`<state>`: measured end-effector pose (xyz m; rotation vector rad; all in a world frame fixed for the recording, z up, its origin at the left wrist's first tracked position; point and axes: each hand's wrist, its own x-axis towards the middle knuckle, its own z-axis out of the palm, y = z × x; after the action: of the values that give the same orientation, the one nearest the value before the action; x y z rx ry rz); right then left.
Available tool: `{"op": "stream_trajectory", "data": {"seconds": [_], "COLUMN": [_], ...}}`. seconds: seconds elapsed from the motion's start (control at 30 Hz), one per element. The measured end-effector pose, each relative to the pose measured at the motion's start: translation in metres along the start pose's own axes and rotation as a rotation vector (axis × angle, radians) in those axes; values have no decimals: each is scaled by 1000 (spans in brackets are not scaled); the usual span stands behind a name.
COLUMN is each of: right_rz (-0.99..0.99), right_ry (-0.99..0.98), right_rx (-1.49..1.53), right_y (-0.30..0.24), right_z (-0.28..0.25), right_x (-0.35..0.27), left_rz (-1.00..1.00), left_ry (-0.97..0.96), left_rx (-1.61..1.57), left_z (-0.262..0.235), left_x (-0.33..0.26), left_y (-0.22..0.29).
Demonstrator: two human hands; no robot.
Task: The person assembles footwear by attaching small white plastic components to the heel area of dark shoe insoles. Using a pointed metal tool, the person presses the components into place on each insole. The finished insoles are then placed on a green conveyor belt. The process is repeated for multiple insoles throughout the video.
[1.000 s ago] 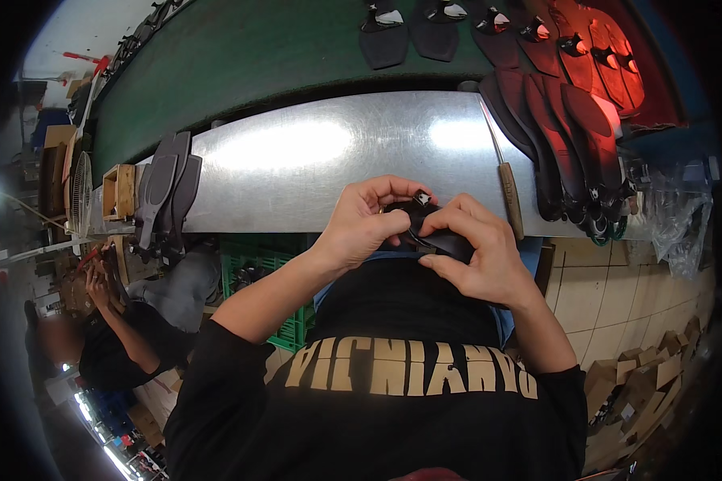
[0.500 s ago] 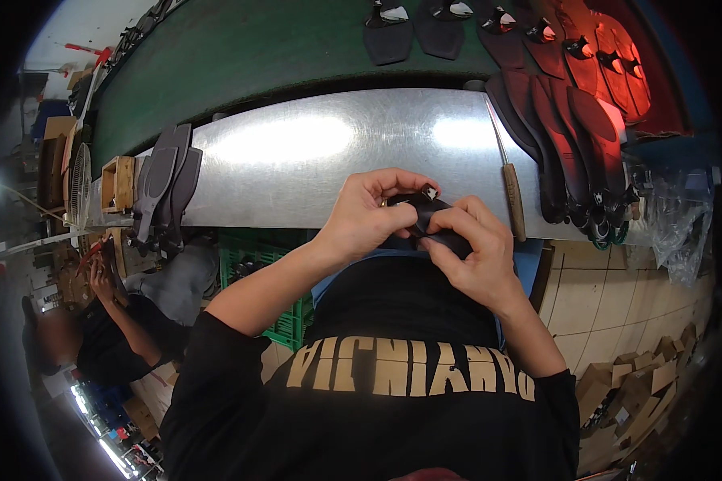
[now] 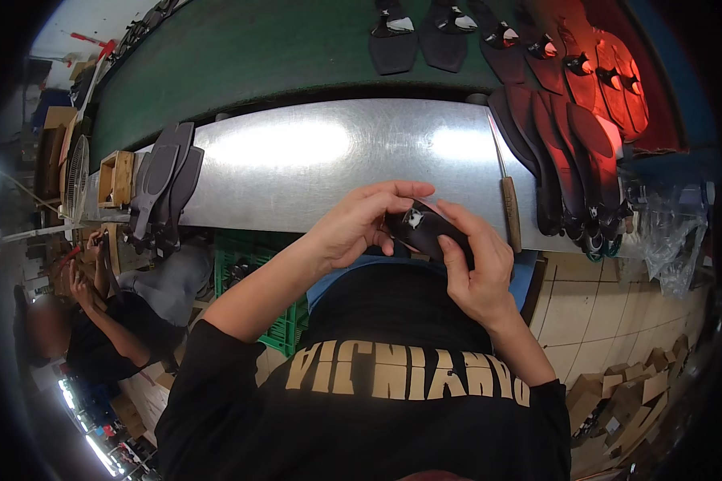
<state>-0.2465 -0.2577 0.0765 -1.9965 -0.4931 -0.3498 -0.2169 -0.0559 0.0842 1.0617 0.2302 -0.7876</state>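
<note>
In front of my waist, at the near edge of the metal bench, I hold a black sandal part with a small shiny patch on its upper face. My left hand supports its left end, fingers curved along the far edge and thumb below. The right end is pinched by my right hand, with the thumb on top and fingers along the far side. Part of the piece is hidden by the fingers. Just right of my hands lies a pointed tool with a wooden handle.
The metal bench carries stacks of dark insoles at left and dark soles at right. Beyond, sandals with shiny straps line a green belt. A co-worker sits at left; cardboard boxes lie lower right.
Both hands have loosened from a tight two-handed pinch and turned the sandal part, so its flat dark face and shiny patch now show. The left fingers have straightened somewhat.
</note>
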Motion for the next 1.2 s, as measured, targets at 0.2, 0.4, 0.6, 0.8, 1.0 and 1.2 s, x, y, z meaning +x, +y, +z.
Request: {"op": "stream_trajectory", "data": {"seconds": [0.2,0.4,0.6,0.8,1.0,1.2], "right_rz": [193,163,336,425,575,744], "right_ry": [-70,-76,-110,-131,-116,-335], "right_rx": [69,38,146,227,382,715], "right_y": [0,3,1,8,7,18], "right_z": [2,7,7,7,10,-3], "right_x": [-7,-11,-17,-20,-23,-8], "left_rz": [3,61,50,33,13,111], "left_ry": [93,148,111,71,92,64], "left_rx": [156,244,359,379,423,446], "left_z": [2,11,9,8,8,13], "left_x": [-1,1,0,-4,-6,-16], "left_y": [-13,-25,-33,-32,-32,-25]}}
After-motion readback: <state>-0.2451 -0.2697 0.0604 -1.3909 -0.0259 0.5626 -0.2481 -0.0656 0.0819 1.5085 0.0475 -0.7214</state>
